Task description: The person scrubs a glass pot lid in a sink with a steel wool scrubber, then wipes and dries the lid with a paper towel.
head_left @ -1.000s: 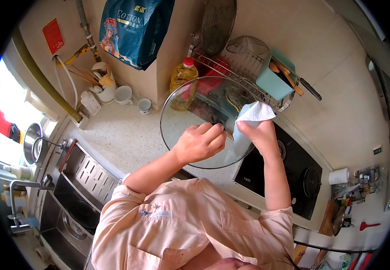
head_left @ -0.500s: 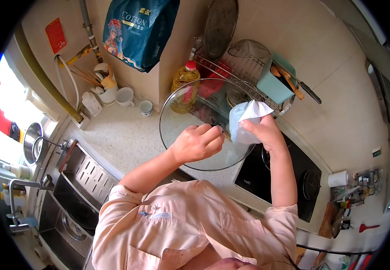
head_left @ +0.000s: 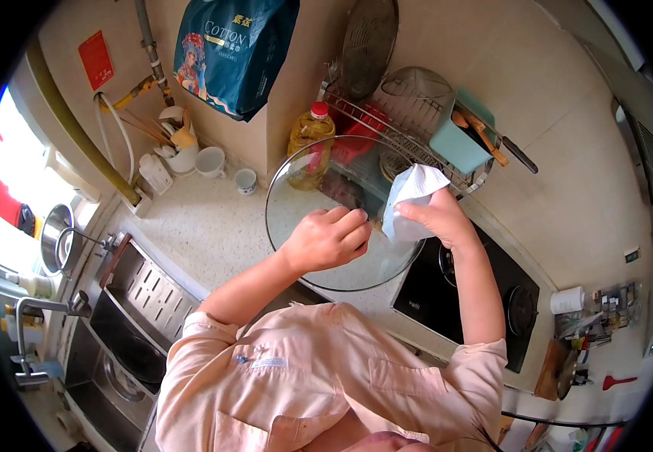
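From where I stand, the person holds a round glass lid (head_left: 296,248) over the counter (head_left: 183,233). Their left hand (head_left: 328,239) is closed, gripping the lid near its middle; I cannot tell exactly what the curled fingers pinch. The right hand (head_left: 439,218) is closed too, at three o'clock from the lid's centre, gripping a pale, thin cloth (head_left: 414,197) that fans out beside the glass; I cannot tell whether it touches. At eleven o'clock an oil bottle (head_left: 313,129) with a red cap shows partly through the lid. A teal container (head_left: 458,147) of utensils sits at two o'clock, by the wire rack (head_left: 409,128). The black cooktop (head_left: 485,331) lies at four, the sink (head_left: 93,384) at eight, and a small patterned cup (head_left: 245,181) at ten, near a white cup (head_left: 210,162).
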Tool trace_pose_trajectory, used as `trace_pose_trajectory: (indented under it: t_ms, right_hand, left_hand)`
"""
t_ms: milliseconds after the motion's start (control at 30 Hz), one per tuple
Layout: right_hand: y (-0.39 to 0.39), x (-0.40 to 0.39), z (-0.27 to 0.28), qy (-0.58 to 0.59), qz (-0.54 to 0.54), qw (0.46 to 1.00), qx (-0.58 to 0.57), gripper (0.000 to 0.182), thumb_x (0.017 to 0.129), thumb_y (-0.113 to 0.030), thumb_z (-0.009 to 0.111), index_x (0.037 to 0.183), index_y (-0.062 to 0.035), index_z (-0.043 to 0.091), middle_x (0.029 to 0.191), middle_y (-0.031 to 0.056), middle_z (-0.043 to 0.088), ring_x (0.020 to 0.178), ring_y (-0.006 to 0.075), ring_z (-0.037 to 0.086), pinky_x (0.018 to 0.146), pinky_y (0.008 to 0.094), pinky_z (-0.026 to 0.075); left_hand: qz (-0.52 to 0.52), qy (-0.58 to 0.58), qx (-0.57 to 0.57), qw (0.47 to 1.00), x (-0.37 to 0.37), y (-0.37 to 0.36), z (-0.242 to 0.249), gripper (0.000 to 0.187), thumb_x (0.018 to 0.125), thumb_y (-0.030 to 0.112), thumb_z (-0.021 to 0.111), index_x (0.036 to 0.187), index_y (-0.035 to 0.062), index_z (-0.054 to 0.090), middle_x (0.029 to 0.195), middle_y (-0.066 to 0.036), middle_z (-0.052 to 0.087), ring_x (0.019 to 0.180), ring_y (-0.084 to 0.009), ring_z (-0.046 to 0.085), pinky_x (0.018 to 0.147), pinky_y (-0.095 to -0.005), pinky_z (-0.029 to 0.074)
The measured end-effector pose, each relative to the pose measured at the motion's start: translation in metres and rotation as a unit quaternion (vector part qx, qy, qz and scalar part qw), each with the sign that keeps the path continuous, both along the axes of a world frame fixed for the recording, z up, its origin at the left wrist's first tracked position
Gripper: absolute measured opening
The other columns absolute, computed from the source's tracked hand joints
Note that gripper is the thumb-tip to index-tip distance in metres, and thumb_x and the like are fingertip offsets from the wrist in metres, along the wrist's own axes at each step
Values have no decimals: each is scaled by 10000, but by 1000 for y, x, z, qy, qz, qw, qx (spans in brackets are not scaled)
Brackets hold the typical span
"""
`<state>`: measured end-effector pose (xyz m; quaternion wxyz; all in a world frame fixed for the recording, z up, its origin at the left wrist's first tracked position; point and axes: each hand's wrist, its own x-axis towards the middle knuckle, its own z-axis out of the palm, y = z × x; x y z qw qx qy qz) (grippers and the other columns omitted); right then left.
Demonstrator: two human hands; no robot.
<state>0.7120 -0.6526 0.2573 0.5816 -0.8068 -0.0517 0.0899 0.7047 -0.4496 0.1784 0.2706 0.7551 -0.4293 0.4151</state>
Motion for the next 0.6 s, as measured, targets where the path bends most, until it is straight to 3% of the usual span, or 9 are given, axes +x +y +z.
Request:
trace_pose_trajectory:
  t_ms: [100,200,233,333,433,533,600]
  right_hand:
    - [3,1,-3,-70,12,992,-105,512,692,-77,676,1149,-33,451,1012,37,538,925,133,527,833,290,431]
    - [-8,7,3,0,11,1000,-28,553,687,-72,676,1182,-30,433,1038,51,542,951,140,530,831,287,437]
    - [-3,4,8,-22,-2,1000,-6,427,694,-70,667,1081,-19,492,960,53,561,893,126,535,791,295,450]
    - [-7,11,12,32,29,999,25,416,694,-59,667,1078,-10,515,949,55,584,865,133,557,780,298,458]
    - [-13,14,16,54,41,997,-23,403,689,-53,668,1067,-11,535,937,59,600,825,144,574,761,301,468]
    - [-18,15,25,87,2,996,16,420,679,-55,680,1073,-31,535,941,27,593,840,116,565,774,278,460]
    - [-16,15,19,51,26,998,0,404,682,-43,669,1064,-29,541,941,33,597,840,118,571,752,276,470]
  left_hand:
    - [0,-17,14,1000,-1,-2,2,184,643,127,640,786,89,531,788,-4,520,590,-120,525,441,-254,439]
    - [-1,-11,23,1000,-2,-1,2,185,639,127,640,785,91,532,778,0,512,587,-116,522,440,-249,437]
    - [-6,-12,23,1000,-3,-1,2,192,630,116,652,779,94,532,783,-2,520,588,-123,528,444,-255,439]
    - [-20,-13,22,999,-6,-2,4,211,613,95,674,769,100,531,791,-7,533,586,-135,539,450,-268,442]
    - [-26,-13,20,999,-7,-1,6,211,612,95,672,770,103,532,785,-7,530,581,-135,538,444,-267,437]
    - [-24,-19,28,999,-6,3,6,211,612,96,672,771,104,533,780,-6,529,579,-135,538,443,-268,435]
    - [-20,-22,29,999,-6,3,6,211,611,96,672,772,104,534,779,-6,529,579,-135,538,444,-268,435]
